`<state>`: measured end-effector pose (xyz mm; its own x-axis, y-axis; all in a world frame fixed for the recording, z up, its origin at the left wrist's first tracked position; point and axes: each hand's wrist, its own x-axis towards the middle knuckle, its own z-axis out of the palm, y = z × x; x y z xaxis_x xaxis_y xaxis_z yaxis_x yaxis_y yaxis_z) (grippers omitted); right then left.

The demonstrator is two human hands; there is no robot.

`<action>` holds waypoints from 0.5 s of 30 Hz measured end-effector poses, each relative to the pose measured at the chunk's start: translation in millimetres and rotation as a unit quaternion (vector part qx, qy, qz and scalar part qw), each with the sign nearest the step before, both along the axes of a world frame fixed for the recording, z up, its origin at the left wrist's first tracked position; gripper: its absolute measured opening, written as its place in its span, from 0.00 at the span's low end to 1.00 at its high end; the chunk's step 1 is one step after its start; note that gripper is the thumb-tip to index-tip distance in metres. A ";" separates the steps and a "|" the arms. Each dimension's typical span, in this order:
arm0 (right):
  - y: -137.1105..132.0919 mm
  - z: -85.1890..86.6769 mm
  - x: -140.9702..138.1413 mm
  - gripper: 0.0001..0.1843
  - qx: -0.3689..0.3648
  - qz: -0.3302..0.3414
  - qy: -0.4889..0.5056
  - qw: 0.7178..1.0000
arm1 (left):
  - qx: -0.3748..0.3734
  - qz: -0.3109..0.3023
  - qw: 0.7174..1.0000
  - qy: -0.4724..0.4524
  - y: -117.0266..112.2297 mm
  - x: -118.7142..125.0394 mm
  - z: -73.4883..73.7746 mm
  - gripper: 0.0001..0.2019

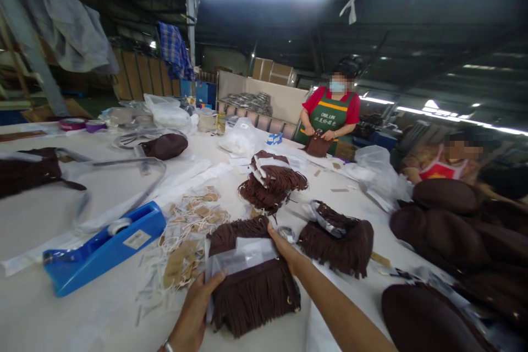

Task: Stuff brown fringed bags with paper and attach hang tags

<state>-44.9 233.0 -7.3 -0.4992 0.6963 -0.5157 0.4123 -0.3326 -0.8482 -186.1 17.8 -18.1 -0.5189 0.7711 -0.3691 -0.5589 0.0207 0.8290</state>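
A brown fringed suede bag lies on the white table in front of me, with a clear plastic sheet across its upper part. My left hand grips the bag's left edge, thumb over the plastic. My right hand holds the bag's top right corner, fingers curled on it. A second fringed bag lies just to the right.
A blue tape dispenser sits to the left beside a pile of paper tags. More fringed bags are stacked beyond. Smooth brown bags are heaped at right. A person in a green apron stands across the table.
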 end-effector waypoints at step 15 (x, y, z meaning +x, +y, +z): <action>-25.0 1.1 42.2 0.42 0.431 0.071 -0.152 0.887 | -0.053 0.027 0.991 0.120 91.2 -12.1 -7.9 0.20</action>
